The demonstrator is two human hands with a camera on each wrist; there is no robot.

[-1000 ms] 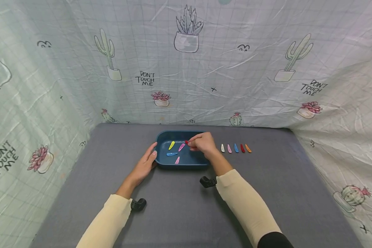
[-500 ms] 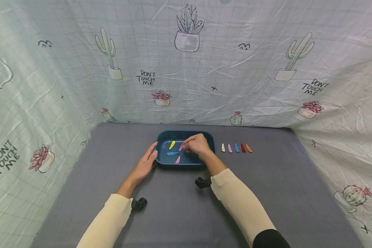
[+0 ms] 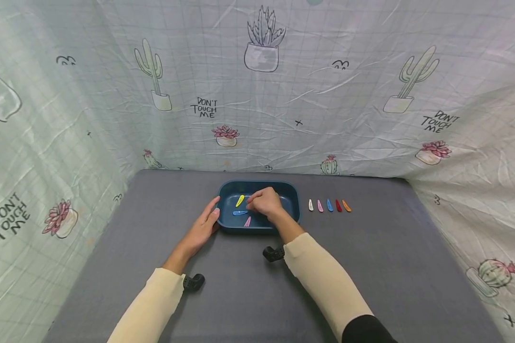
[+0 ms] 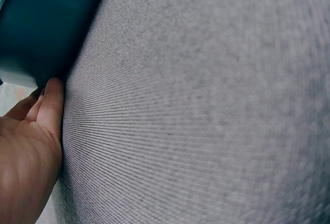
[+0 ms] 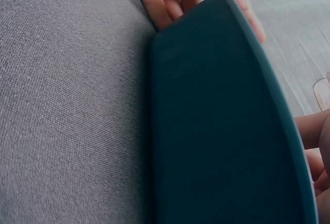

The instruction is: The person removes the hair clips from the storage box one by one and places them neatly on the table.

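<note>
A dark blue tray (image 3: 288, 224) stands on the grey table. My left hand (image 3: 199, 232) rests against its left end, fingers stretched along the side; in the left wrist view the fingers (image 4: 50, 105) meet the tray's lower corner. My right hand (image 3: 264, 202) reaches into the tray with fingers bent and fingertips low, covering part of the tray floor. Beside those fingertips lie a yellow hair clip (image 3: 240, 200), a blue hair clip (image 3: 240, 213) and a pink hair clip (image 3: 247, 221). I cannot tell whether the right fingers pinch a clip.
Right of the tray, a row of hair clips lies on the table: white (image 3: 311, 205), pink (image 3: 320, 206), blue (image 3: 329, 205), red (image 3: 338, 205) and orange (image 3: 346, 205). A printed cactus cloth (image 3: 300, 95) hangs behind the table.
My right hand has moved left within the tray, from the red clip to the magenta clip; both are now hidden by the hand. My left hand stays against the tray.
</note>
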